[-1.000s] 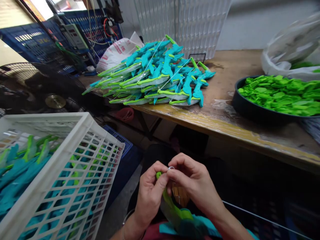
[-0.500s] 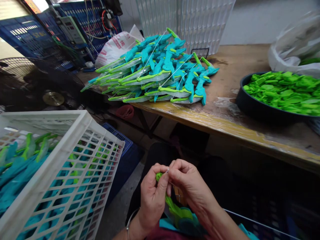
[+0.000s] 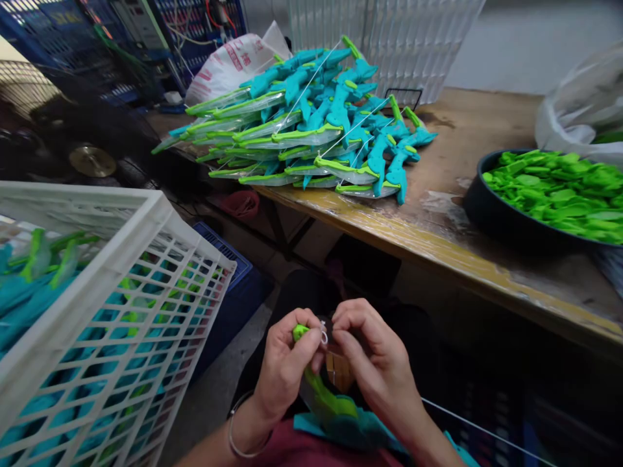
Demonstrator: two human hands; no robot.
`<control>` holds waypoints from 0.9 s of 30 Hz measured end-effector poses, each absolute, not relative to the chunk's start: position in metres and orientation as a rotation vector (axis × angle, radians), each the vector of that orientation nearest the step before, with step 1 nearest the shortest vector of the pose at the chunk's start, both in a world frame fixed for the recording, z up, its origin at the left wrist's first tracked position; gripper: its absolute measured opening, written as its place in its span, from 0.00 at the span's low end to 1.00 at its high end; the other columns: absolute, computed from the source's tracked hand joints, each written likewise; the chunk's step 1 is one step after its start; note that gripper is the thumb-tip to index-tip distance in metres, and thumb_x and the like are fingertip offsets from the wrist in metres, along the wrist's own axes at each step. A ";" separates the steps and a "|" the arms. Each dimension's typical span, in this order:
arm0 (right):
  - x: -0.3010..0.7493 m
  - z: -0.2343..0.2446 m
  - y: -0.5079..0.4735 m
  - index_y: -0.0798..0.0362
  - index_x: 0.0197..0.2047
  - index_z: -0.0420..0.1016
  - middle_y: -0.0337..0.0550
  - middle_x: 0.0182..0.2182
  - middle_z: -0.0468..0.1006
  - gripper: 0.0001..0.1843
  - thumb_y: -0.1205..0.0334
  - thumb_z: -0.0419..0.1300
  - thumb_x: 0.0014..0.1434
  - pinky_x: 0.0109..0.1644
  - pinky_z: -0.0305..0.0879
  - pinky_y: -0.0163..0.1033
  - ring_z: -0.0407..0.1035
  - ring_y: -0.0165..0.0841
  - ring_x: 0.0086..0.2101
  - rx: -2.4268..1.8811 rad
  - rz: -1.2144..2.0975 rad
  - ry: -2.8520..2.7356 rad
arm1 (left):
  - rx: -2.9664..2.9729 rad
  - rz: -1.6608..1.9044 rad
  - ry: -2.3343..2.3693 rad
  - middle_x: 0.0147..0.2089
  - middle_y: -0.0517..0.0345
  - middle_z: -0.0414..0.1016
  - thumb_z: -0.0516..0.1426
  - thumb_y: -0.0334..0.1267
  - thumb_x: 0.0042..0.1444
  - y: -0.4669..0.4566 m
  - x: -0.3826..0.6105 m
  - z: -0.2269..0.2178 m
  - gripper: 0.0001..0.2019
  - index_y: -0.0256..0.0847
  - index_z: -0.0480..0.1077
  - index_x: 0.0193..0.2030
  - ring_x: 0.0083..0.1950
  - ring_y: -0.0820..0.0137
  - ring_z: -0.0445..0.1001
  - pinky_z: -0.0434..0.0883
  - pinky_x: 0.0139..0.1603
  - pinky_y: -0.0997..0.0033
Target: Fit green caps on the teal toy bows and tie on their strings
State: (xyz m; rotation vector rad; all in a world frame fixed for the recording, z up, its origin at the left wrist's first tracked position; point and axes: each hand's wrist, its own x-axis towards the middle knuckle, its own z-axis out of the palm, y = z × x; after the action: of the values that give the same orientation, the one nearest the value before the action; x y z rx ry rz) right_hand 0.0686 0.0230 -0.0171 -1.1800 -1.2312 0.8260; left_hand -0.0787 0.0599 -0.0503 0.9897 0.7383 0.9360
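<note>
My left hand [image 3: 287, 360] grips the green end of a teal-and-green plastic toy bow [image 3: 335, 408], which lies across my lap. A small loop of white string [image 3: 324, 336] stands out at my left thumb and fingertips. Just right of that loop, my right hand [image 3: 372, 350] has its fingers curled and the thumb a little apart from the index finger; nothing shows between them. White string also stretches out to the lower right from behind my right forearm. My hands and arms hide parts of the bow.
Similar strung toy bows [image 3: 311, 123] are piled on the wooden table [image 3: 452, 149]. A dark round pan [image 3: 511, 217] of green plastic pieces stands at right, near a white plastic bag [image 3: 569, 97]. On the left, a white crate [image 3: 160, 311] holds more teal and green parts.
My right fingertips have moved slightly right, away from my left thumb, where they were pinched close together. The white string loop now shows between the hands. The view has shifted a little.
</note>
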 end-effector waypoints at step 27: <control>0.076 -0.007 0.024 0.54 0.41 0.63 0.40 0.35 0.68 0.07 0.72 0.52 0.73 0.37 0.63 0.33 0.64 0.27 0.34 -1.360 0.576 -1.782 | 1.146 0.882 0.898 0.28 0.61 0.70 0.60 0.39 0.63 0.066 -0.076 -0.037 0.08 0.35 0.73 0.38 0.22 0.78 0.65 0.63 0.23 0.79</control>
State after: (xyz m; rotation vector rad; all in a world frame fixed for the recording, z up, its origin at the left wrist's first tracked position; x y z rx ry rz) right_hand 0.0764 0.0236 -0.0069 -1.3602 -1.7817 0.5759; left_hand -0.0763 0.0656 -0.0366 1.1461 0.8983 0.8821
